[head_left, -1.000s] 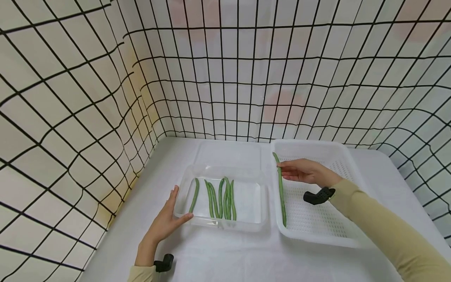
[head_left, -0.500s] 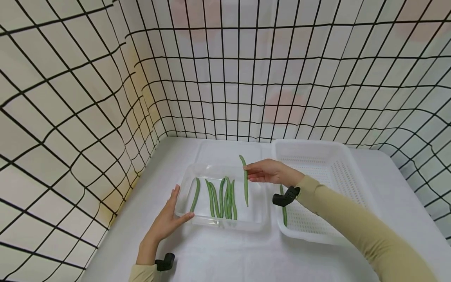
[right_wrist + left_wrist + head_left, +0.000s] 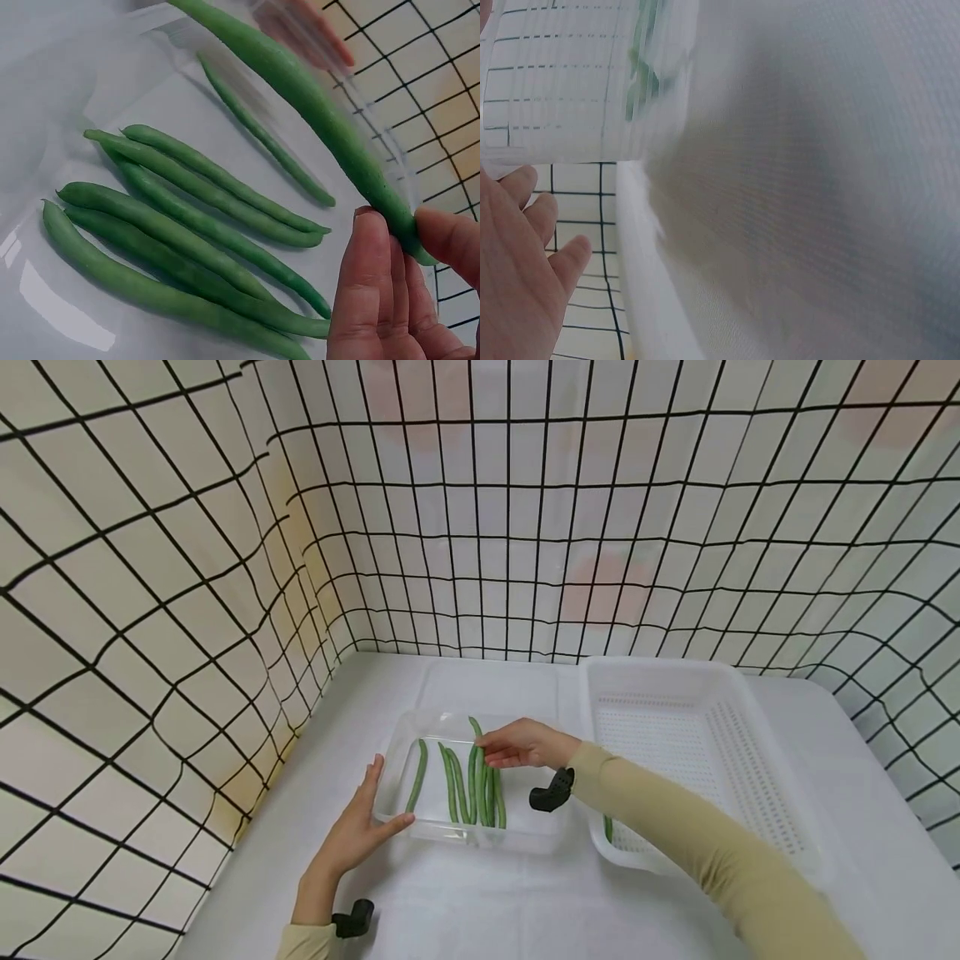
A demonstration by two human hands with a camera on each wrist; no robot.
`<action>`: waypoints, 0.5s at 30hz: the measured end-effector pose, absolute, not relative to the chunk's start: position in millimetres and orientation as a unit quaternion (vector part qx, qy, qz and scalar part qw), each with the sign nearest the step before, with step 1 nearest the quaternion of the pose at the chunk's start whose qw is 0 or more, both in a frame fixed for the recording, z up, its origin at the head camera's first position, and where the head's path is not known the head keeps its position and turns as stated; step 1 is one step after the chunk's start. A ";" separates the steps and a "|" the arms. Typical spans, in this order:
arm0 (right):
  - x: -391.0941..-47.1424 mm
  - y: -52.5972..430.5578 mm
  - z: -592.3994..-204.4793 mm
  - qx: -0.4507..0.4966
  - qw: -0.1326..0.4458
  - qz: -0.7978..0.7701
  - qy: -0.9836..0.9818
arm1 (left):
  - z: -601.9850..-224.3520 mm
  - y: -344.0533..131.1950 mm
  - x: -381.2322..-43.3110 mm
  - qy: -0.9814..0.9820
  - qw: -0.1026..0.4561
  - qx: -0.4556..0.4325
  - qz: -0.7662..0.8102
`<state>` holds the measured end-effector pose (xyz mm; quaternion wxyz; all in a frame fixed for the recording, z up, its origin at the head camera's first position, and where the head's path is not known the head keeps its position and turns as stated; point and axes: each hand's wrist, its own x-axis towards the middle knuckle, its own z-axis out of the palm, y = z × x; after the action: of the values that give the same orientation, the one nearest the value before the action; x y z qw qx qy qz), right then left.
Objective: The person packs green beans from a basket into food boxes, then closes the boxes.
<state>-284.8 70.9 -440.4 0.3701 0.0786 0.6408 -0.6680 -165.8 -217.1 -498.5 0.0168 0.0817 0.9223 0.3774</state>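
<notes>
My right hand [image 3: 528,745] pinches a green bean [image 3: 300,86] near one end, between thumb and fingers, above a clear plastic container [image 3: 525,842]. Several other green beans [image 3: 157,289] lie roughly side by side on the container's bottom, while a single bean [image 3: 417,777] lies apart towards its left side. At the container's front left corner rests my left hand [image 3: 351,828], its thumb along the front rim and its fingers stretched along the left side. In the left wrist view those fingers [image 3: 570,262] extend beside the container's wall.
A white perforated basket [image 3: 693,672] stands to the right, partly behind the right sleeve [image 3: 675,827]. The end of a green bean [image 3: 608,828] shows at its left side. Black wire grid [image 3: 510,535] encloses the white-covered table at the back and sides.
The right hand has carried a green bean left from the white basket to over the beans in the clear container. The left hand has stayed at the container's corner.
</notes>
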 end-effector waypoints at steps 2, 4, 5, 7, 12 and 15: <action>-285.5 66.9 -444.8 0.082 0.369 -0.667 0.641 | -499.3 -217.2 -166.1 0.923 0.018 0.081 0.376; -286.3 63.6 -449.2 0.088 0.368 -0.666 0.643 | -500.1 -217.2 -166.3 0.922 0.017 0.081 0.377; -286.5 62.2 -451.0 0.091 0.367 -0.665 0.645 | -500.4 -217.2 -166.4 0.922 0.016 0.082 0.378; -286.6 60.1 -454.2 0.099 0.366 -0.664 0.644 | -501.0 -217.4 -166.6 0.922 0.015 0.083 0.379; -284.3 58.6 -458.6 0.108 0.366 -0.661 0.646 | -502.2 -218.3 -167.3 0.922 0.011 0.085 0.377; -282.6 59.6 -459.7 0.109 0.368 -0.661 0.645 | -502.6 -219.1 -167.6 0.923 0.010 0.086 0.376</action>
<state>-282.6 59.6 -459.7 0.3676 0.1092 0.6454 -0.6606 -167.6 -219.1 -502.6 0.0103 0.0858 0.9225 0.3762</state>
